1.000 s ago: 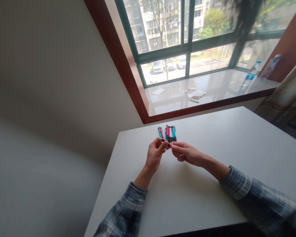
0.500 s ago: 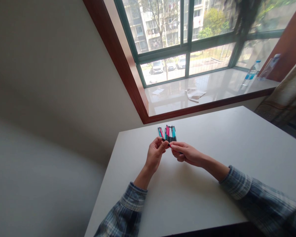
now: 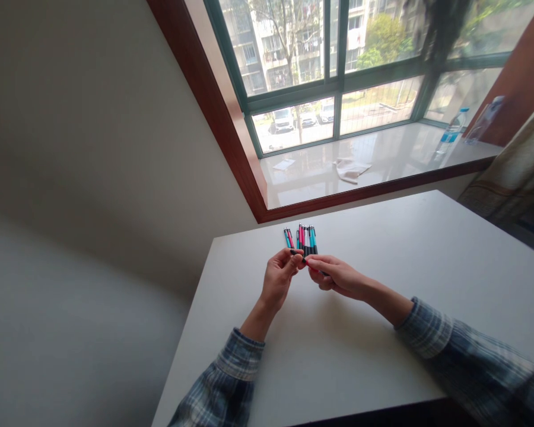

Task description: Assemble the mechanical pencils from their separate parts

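Pinched between both hands is a pen with a black grip and a bit of red or pink showing; most of it is hidden by fingers. My left hand is closed on its black end. The fingers of my right hand close on the reddish part. Just beyond the hands, several pens in pink, white and teal with black grips lie side by side on the white table. A smaller group of teal and pink pens lies slightly to their left.
Behind the table runs a window sill with a crumpled cloth, a paper and a water bottle. A second clear bottle stands beside it. A plain wall is at left, a curtain at right.
Both hands keep nearly the same place and grip on the pen. The whole view has shifted very slightly.
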`<state>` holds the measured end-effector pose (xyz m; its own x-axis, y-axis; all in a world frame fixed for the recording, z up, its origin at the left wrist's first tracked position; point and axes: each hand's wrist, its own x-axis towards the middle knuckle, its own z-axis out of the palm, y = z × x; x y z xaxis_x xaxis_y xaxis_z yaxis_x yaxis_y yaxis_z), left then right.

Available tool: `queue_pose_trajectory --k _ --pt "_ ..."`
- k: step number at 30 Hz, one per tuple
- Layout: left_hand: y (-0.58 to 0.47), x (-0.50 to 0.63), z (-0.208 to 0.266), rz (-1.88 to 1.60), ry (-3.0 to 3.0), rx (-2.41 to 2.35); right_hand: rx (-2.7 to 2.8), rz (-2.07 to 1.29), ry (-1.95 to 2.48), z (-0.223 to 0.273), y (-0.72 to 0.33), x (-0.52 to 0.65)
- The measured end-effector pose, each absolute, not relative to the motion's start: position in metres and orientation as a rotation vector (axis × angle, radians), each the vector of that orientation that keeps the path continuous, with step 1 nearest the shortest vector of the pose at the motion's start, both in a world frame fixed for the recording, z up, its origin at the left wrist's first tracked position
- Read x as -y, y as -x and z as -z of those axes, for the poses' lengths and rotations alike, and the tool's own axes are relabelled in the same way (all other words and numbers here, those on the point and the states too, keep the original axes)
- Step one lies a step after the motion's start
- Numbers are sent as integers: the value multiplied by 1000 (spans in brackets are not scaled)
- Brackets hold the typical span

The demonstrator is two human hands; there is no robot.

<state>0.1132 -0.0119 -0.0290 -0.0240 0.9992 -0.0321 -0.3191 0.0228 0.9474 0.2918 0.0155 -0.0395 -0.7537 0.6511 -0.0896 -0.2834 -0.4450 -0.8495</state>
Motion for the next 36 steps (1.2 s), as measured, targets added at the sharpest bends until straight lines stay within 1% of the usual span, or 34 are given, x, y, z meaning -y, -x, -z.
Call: queue_pose_trajectory --k 5,14,29,32,36 --pt "-110 11 26 -1412 -933 -935 1284 -2171 534 42 -292 -15" --pt "-106 9 22 -1403 -955 -950 1274 -2179 568 43 -293 -16" --pt "-90 3 13 -1515 -795 -799 1333 -2171 574 48 -292 -16" --pt "-86 1 10 -1534 -848 -902 1309 -2166 584 47 -292 -17" --pt "-71 -5 12 -1435 -1110 -1312 1262 -2110 597 44 -292 -18"
